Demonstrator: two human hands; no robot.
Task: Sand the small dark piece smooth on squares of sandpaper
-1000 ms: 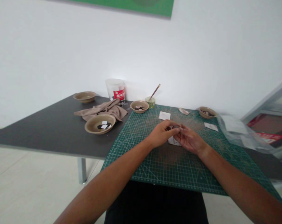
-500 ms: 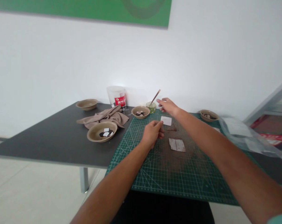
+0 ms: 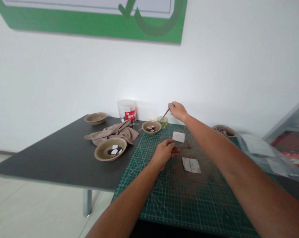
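The right hand (image 3: pixel 177 110) reaches far out and pinches the top of a thin stick (image 3: pixel 165 113) whose lower end stands in a small green jar (image 3: pixel 162 121) just below and left of it. The left hand (image 3: pixel 165 152) rests curled on the green mat (image 3: pixel 179 198), fingertips closed on something small and dark that cannot be made out. Just right of it lies a paper slip (image 3: pixel 191 165), a white square (image 3: pixel 178 136) beyond it, and bowls (image 3: pixel 110 149) and a cloth (image 3: pixel 114 132) sit to its left on the counter (image 3: pixel 52 158).

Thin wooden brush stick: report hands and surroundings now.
Right hand pinches thin wooden brush stick in small green jar. Left hand closed on green cutting mat. Nothing blocking.
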